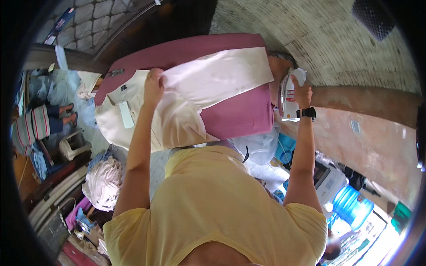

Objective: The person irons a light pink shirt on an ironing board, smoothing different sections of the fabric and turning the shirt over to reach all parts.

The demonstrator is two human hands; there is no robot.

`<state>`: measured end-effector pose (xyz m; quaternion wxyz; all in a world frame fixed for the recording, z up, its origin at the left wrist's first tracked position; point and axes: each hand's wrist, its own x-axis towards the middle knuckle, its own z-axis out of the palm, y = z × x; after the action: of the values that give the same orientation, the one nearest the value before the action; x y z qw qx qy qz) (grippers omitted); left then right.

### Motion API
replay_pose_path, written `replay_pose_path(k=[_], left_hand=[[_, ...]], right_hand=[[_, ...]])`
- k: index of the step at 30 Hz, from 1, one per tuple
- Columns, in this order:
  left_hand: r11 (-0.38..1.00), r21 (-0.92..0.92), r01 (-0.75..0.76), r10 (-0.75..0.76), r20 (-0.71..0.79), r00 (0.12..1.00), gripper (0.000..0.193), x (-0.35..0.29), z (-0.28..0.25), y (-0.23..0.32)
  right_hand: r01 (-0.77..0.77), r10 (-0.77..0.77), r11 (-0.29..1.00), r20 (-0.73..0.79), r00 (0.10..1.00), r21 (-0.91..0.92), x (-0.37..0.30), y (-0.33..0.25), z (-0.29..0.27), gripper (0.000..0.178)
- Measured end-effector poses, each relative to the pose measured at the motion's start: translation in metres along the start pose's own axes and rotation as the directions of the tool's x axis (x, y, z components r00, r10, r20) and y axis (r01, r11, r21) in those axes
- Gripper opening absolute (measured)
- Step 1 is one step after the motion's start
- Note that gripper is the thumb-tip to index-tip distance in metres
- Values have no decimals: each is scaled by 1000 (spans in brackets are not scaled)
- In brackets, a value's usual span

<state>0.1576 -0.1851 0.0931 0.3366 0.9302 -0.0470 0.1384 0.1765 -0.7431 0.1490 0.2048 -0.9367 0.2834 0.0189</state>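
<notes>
A cream long-sleeved shirt (173, 117) lies on a maroon padded ironing board (239, 117), one sleeve stretched out to the right. Its collar is at the left, and a pale paper tag hangs on its front. My left hand (154, 88) is at the shoulder end of that sleeve, fingers bent and closed on the cloth. Off the board's right end, my right hand (302, 92) grips a white clothes iron (289, 106) by its handle. A black watch is on my right wrist.
A small metal clip (116, 72) lies on the board's left end. Bundled pale cloth (104, 184) is at the lower left. Another person (42, 122) is at the far left. A wooden ledge (364, 99) runs along the right; a blue water jug (353, 206) stands at lower right.
</notes>
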Motion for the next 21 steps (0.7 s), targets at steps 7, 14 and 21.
replay_pose_path(k=[7,14,21], left_hand=[[708,-624,331,-636,-360,683,14,-102,13,22],[-556,-830,46,-788,543,291,30,-127,4,17],[243,-970,15,-762,-181,622,38,-109,-97,94]], right_hand=[[167,-161,971,-49,986,173,52,2,54,92],[22,-20,987,-18,1000,161,81,32,77,99],[330,-449,888,-452,771,-320,36,-13,55,87]])
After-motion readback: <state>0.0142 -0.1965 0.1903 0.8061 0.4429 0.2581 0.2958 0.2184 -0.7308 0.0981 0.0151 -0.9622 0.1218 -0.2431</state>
